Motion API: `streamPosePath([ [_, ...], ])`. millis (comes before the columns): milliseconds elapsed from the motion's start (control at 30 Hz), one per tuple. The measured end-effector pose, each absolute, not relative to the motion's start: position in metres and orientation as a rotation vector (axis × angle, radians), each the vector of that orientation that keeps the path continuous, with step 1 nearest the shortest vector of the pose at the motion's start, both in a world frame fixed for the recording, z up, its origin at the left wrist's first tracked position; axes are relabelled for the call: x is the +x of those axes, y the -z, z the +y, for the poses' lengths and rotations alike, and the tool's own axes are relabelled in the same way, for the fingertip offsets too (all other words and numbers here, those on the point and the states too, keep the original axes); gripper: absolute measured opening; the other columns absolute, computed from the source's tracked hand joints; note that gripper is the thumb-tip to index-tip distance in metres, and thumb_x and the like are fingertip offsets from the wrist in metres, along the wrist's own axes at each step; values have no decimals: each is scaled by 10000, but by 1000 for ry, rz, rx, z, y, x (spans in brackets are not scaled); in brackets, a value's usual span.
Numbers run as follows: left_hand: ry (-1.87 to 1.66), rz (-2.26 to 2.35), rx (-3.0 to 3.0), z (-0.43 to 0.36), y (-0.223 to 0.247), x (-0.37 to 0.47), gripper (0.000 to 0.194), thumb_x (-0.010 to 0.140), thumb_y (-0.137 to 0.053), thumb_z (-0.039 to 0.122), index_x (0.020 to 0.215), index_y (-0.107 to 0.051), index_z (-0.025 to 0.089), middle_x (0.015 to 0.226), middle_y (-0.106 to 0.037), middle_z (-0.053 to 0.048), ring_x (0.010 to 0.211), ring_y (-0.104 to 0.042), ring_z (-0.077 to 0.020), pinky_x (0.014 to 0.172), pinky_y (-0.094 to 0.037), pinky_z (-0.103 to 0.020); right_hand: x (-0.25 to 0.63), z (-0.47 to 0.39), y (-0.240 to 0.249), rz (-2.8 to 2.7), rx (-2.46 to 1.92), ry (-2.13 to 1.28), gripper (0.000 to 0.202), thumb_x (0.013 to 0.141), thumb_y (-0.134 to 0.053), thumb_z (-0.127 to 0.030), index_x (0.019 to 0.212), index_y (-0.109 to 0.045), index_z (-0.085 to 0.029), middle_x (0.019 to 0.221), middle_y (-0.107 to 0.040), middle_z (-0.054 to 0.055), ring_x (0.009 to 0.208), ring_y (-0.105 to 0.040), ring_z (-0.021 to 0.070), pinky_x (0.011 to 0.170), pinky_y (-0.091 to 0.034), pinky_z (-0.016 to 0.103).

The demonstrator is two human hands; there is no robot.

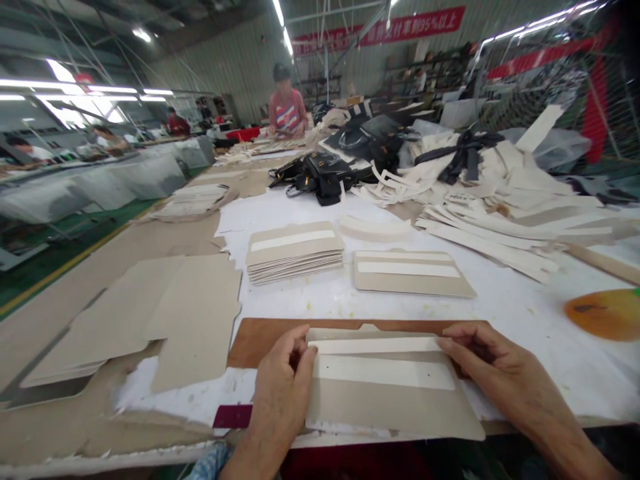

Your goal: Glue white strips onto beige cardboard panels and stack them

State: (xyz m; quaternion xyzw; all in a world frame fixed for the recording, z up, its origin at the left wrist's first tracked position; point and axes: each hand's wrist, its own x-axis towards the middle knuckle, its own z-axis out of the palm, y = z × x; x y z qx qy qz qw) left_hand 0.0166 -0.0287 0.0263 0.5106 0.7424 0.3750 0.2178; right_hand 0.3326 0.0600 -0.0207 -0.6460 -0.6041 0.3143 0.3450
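I am looking through a single head-worn camera that is facing forward and down from above and behind the fingers (470, 331); the left hand (283, 380) and right hand (505, 370) are sitting close to the lens, the table (175, 237) is running beyond the fingers, and the far wall (210, 63) is standing well past them

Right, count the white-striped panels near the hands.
3 visible: front panel between left hand and right hand, loose panel right of the stack, top panel of that stack. The stack may hide more.
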Motion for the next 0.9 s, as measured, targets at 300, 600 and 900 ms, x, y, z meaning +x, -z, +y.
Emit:
streamPosePath([
  [300, -963, 2219, 1460, -17, -10, 22, 368, 913, -542, 300, 1259, -630, 210, 838, -705, 2, 795, -711, -231, 790, -506, -379, 329, 62, 24, -1700, -1804, -755, 449, 778, -632, -688, 908, -756, -276, 814, -776, 25, 765, -716, 265, 704, -533, 388],
  [600, -986, 2237, 1574, -16, -2, 22, 320, 926, -535, 243, 1230, -634, 219, 825, -708, 2, 814, -726, -231, 790, -532, -371, 331, 62, 23, -1815, -1854, -663, 455, 783, -595, -710, 861, -750, -290, 739, -763, 6, 677, -715, 259, 635, -535, 386],
  [900, -1066, 2287, 1806, -17, 3, 22, 278, 948, -532, 213, 1202, -643, 193, 951, -704, -60, 840, -724, -233, 741, -580, -368, 339, 65, 32, -1905, -1851, -589, 430, 800, -607, -705, 869, -758, -308, 736, -770, 3, 653, -722, 262, 598, -546, 377],
])
